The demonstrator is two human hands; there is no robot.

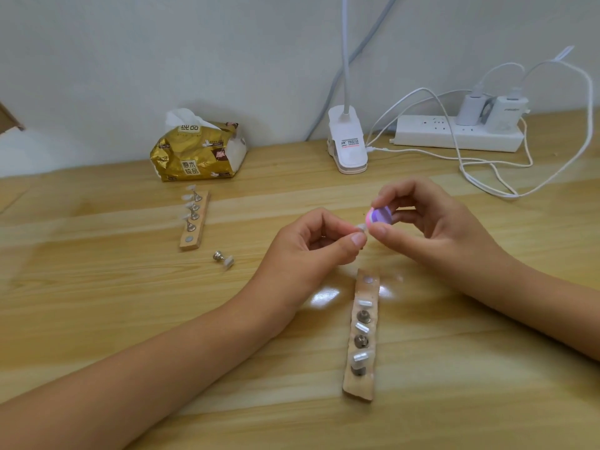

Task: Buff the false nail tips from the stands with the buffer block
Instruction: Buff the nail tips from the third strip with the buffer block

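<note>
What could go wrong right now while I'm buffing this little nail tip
The nail tip, pinched only at the fingertips of the left hand, might pop loose under the buffer block held by the right hand. The near wooden strip sits between the forearms, so a lowered arm may knock its mounted tips. The loose stand, lying on its side, could roll.

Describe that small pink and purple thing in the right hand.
The buffer block is small and rounded, with a purple face and a pink edge, seemingly foam. The right hand pinches it between thumb and fingertips, raised above the table. Its pink edge meets a pale nail tip pinched by the left hand.
</note>
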